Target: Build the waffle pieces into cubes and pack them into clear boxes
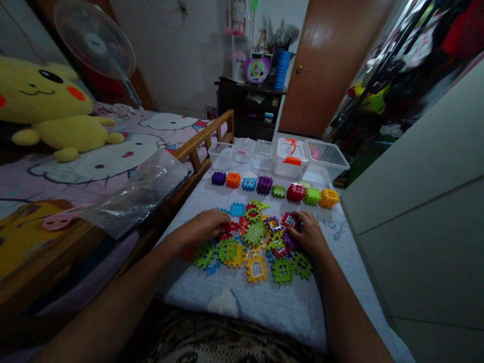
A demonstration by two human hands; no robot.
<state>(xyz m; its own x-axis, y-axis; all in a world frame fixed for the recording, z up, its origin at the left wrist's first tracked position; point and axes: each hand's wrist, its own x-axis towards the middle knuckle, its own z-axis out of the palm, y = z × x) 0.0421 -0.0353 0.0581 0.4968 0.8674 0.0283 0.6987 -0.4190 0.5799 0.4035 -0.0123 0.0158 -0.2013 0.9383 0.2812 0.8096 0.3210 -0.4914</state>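
Yellow house tile (257, 268) lies nearest, just below and between both hands. Left hand (206, 227) is palm-down on the left edge of the tile pile (255, 234), fingers curled over red pieces; pinching or not, can't tell. Right hand (308, 234) is on the pile's right edge, fingertips bent at a red window tile (290, 220); grip unclear. Beyond the fingers: row of cubes (264, 184), then clear tubs (327, 154).

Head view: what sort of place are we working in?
Most likely a child's bedroom in a home: a bed with a cartoon sheet, a big yellow plush toy on it, and clothes hanging at the right. The toy tiles lie on a covered table beside the bed.
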